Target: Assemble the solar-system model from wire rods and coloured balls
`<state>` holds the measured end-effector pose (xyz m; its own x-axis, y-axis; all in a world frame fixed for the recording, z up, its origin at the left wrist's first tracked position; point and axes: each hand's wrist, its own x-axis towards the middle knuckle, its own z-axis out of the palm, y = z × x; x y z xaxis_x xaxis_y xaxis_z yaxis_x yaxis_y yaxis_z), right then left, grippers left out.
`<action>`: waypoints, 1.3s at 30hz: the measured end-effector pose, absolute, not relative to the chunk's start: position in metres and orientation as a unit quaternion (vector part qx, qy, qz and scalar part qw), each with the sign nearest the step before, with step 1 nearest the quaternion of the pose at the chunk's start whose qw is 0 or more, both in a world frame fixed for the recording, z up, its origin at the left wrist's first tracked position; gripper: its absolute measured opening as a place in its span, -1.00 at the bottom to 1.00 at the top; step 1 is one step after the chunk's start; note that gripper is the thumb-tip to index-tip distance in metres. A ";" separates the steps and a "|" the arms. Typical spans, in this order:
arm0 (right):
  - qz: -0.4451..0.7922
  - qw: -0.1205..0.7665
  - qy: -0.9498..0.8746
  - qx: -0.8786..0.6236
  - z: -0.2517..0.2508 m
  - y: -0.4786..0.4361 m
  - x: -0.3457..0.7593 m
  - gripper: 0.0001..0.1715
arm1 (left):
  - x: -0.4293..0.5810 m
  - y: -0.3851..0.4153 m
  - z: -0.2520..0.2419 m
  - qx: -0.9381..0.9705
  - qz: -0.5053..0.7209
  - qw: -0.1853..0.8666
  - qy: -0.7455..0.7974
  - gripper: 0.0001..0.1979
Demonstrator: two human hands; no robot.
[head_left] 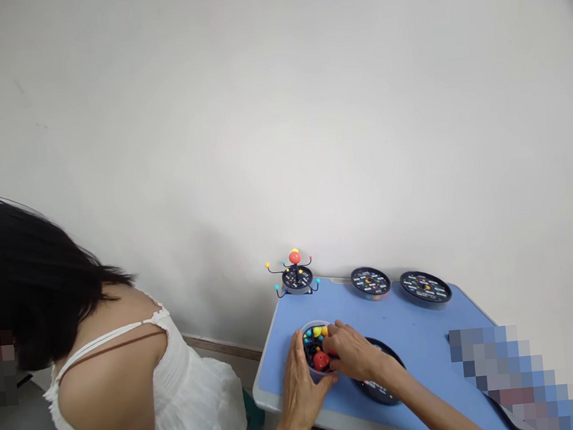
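Note:
My left hand (301, 381) wraps the near side of a clear round plastic tub (314, 323) standing on the blue table. Inside the tub lie small black parts, a red ball (320, 360), a yellow ball (317, 331) and several small teal beads. My right hand (351, 353) reaches over the tub's right side, with its fingertips at the contents. Whether those fingers pinch anything is hidden. Below my right wrist lies a round black disc (378, 394), partly covered by that hand.
A small solar-system model (296, 275) stands at the table's far left corner against the white wall. Two black printed discs (370, 282) (426, 288) lie along the far edge. A person in a white dress (129, 362) stands at the left, and a pixelated patch covers the right.

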<state>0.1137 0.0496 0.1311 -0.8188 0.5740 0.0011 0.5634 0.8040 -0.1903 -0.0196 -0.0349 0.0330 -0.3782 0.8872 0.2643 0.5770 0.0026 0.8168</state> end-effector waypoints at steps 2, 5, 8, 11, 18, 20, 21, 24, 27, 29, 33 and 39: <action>0.081 0.011 -0.949 -0.304 0.131 0.052 0.109 -0.84 | -0.021 -0.036 0.033 0.527 0.469 0.173 0.687 -0.06; 0.068 0.004 -0.944 -0.322 0.133 0.058 0.106 -0.75 | -0.021 -0.038 0.034 0.525 0.466 0.174 0.691 -0.07; 0.061 0.007 -0.938 -0.341 0.135 0.067 0.105 -0.66 | -0.020 -0.038 0.035 0.524 0.466 0.169 0.693 -0.07; 0.056 0.005 -0.935 -0.351 0.137 0.072 0.105 -0.62 | -0.020 -0.038 0.036 0.522 0.469 0.164 0.693 -0.08; 0.033 -0.014 -0.935 -0.353 0.135 0.070 0.101 -0.68 | -0.021 -0.039 0.038 0.518 0.474 0.168 0.692 -0.08; 0.028 -0.022 -0.939 -0.343 0.135 0.067 0.099 -0.70 | -0.021 -0.038 0.038 0.516 0.476 0.167 0.692 -0.09; 0.028 -0.027 -0.941 -0.337 0.135 0.066 0.098 -0.69 | -0.021 -0.038 0.038 0.516 0.477 0.167 0.692 -0.09; 0.030 -0.038 -0.948 -0.316 0.137 0.063 0.096 -0.69 | -0.021 -0.037 0.037 0.519 0.475 0.165 0.691 -0.10; 0.030 -0.044 -0.951 -0.304 0.139 0.061 0.096 -0.71 | -0.021 -0.036 0.036 0.521 0.474 0.162 0.691 -0.10; 0.027 -0.047 -0.951 -0.304 0.140 0.059 0.096 -0.70 | -0.021 -0.036 0.037 0.520 0.472 0.165 0.693 -0.10; 0.023 -0.052 -0.952 -0.300 0.137 0.059 0.096 -0.65 | -0.022 -0.036 0.039 0.523 0.463 0.171 0.695 -0.10; 0.044 -0.030 -0.950 -0.307 0.136 0.066 0.098 -0.66 | -0.023 -0.034 0.037 0.520 0.473 0.161 0.693 -0.12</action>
